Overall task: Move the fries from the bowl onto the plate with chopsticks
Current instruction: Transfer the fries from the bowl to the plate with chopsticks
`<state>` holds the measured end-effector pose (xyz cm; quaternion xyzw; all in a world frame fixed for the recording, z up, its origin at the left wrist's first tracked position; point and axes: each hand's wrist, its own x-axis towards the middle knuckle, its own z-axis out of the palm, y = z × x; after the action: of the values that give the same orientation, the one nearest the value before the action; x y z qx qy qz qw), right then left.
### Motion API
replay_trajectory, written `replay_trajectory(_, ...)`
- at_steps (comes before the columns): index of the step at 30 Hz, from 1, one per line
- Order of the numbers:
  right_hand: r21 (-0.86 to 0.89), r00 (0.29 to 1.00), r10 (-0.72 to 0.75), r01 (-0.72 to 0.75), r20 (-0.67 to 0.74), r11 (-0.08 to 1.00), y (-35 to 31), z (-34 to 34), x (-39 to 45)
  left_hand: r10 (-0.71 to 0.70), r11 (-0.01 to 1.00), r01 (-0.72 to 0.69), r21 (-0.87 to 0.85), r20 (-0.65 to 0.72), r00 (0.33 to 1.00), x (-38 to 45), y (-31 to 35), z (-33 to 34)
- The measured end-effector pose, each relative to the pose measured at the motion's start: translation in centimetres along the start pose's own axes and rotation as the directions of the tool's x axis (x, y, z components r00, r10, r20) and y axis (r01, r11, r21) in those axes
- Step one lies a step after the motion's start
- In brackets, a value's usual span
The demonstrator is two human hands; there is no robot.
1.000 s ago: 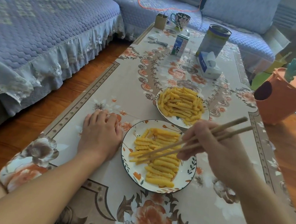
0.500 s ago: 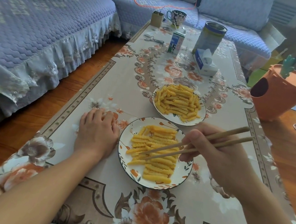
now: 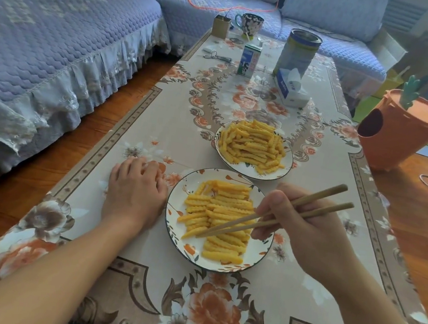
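Wooden chopsticks (image 3: 276,219) over crinkle-cut fries (image 3: 216,216)

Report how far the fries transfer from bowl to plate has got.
Done: a good layer of crinkle-cut fries already lies on the near plate. In hand: the right hand grips the chopsticks, tips low over the plate's fries; whether they pinch one is unclear. The left hand rests flat on the tablecloth. Left: the far bowl holds a heaped pile of fries.

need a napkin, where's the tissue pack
In the head view, the tissue pack lies far right on the table, against the tall can, beyond the bowl.
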<state>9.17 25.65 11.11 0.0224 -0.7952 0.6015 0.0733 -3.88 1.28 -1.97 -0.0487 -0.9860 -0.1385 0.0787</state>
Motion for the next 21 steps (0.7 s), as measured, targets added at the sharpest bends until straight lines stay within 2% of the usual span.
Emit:
replay_trajectory(7,-0.003,0.998,0.043,-0.043,0.035,0.999,0.8,0.6,-0.1,0.004,1.000,-0.004,0.002,-0.002,1.000,0.1,-0.2,0.2)
replay_trajectory(9,0.071,0.998,0.063,-0.061,-0.014,0.996,0.2,-0.4,0.2,0.003,1.000,-0.003,0.005,0.003,1.000,0.1,-0.2,0.3)
replay_trajectory(12,0.186,0.975,0.097,-0.060,-0.198,0.981,-0.4,-2.7,1.7,0.007,1.000,-0.007,0.010,-0.001,1.000,0.1,-0.3,0.4)
replay_trajectory(14,0.128,0.929,0.087,-0.043,-0.360,0.991,0.5,-4.5,3.6,0.011,1.000,-0.011,0.012,-0.007,1.000,0.1,-0.3,0.4)
replay_trajectory(16,-0.016,0.887,0.043,-0.057,-0.459,0.998,2.0,-6.1,5.5,0.012,1.000,-0.012,0.013,-0.008,1.000,0.1,-0.3,0.4)
replay_trajectory(21,-0.236,0.900,-0.026,-0.087,-0.436,0.968,4.9,-7.1,8.0,0.010,1.000,-0.010,0.007,-0.011,1.000,0.2,-0.1,0.3)
